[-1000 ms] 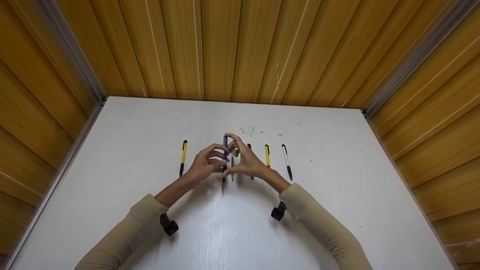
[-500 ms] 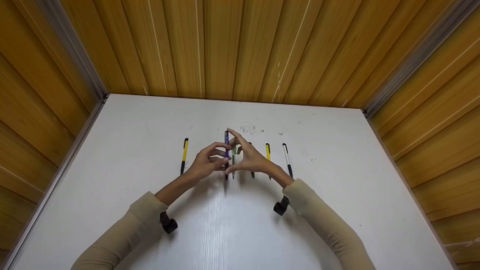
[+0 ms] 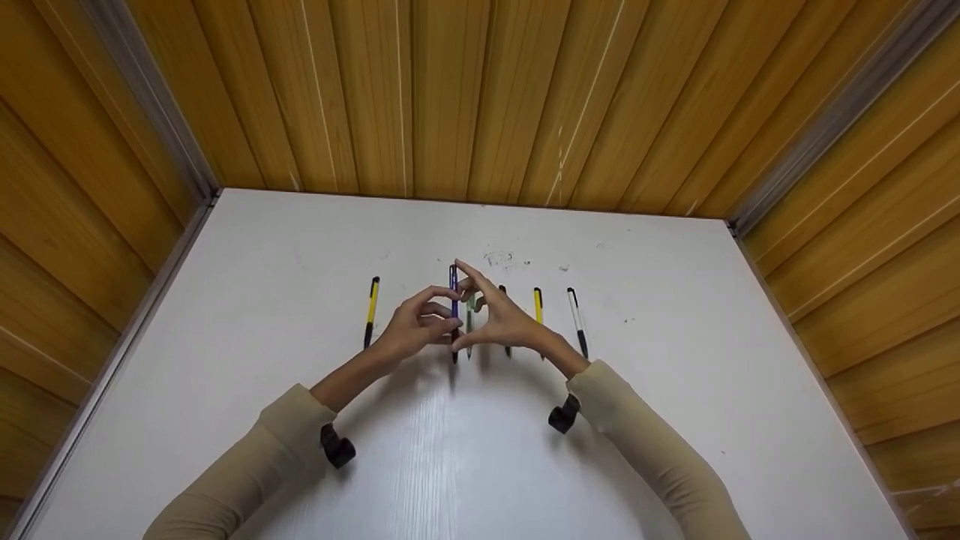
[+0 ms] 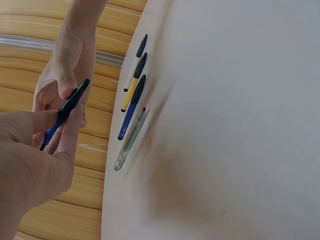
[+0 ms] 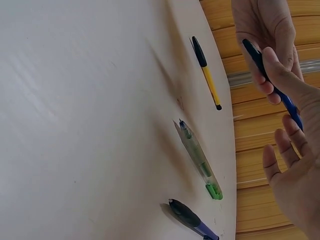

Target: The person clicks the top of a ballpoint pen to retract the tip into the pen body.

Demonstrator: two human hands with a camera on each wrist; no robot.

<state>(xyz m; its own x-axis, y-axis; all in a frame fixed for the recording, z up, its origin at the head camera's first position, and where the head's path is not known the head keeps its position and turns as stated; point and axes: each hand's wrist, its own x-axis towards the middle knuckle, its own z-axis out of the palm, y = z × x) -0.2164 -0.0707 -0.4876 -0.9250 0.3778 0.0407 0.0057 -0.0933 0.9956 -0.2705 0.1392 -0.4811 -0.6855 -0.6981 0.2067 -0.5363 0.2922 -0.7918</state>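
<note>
A blue pen with a dark grip section is held between the two hands over the table, its dark end toward the person. My left hand pinches it near the middle, between thumb and fingers. With thumb and index finger my right hand spans the pen's length: the index fingertip is at the far end and the thumb is on the dark grip. The right hand's other fingers are loosely bent. A clear green pen lies on the table just right of the held pen, partly hidden by the right hand in the head view.
On the white table, a yellow-and-black pen lies left of the hands. To the right lie a dark blue pen, another yellow pen and a white-and-black pen. Wood-patterned panels stand around the table.
Both hands keep nearly the same hold on the blue pen. The right hand and wrist have shifted slightly up and right, and the whole head view has moved a little.
</note>
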